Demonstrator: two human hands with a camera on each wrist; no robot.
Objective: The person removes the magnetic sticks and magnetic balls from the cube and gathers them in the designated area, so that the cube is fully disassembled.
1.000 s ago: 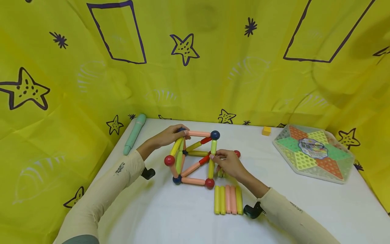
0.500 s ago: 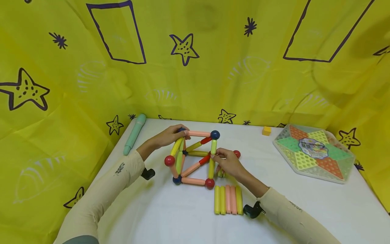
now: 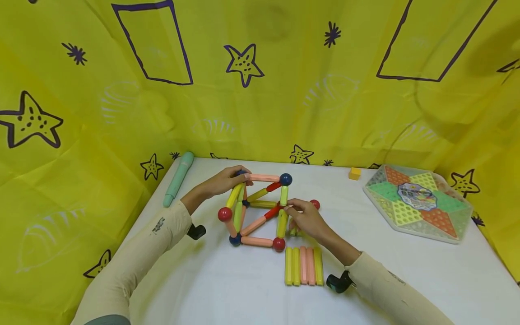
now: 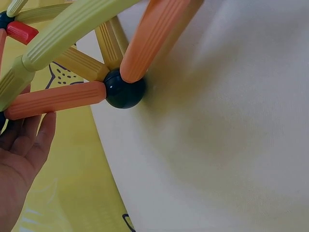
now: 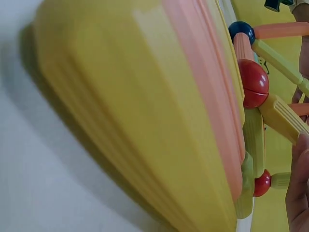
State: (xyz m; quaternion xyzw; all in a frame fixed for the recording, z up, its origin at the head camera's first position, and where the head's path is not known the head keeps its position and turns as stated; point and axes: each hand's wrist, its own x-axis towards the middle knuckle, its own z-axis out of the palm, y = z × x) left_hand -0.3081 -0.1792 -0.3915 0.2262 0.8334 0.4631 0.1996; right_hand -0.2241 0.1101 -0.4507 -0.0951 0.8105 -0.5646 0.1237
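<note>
On the white table (image 3: 195, 293) stands the ball-and-rod frame (image 3: 253, 225), between the two hands. In our judgement it can shift or come apart if pushed sideways, so we should work on it with small force only. It looks like an open box; its rods (image 3: 257, 242) are pink, yellow, light green and red, ribbed along the length, and some run slantwise. A row of five loose rods (image 3: 304, 266) lies just in front, near the right side; we should take care that the right sleeve (image 3: 390, 282) does not sweep it. The left hand (image 3: 222, 182) grips the upper left corner; this support should be firm, without squeezing. The right hand (image 3: 305, 217) pinches the yellow rod (image 3: 282, 224) at the right side. How this rod meets the light green rod (image 3: 284, 195) above, the hand hides from us; we would line the two up well before letting go. Smallest come a glossy blue ball (image 3: 286, 179) at the top there and a glossy red ball (image 3: 278, 244) at the foot.
</note>
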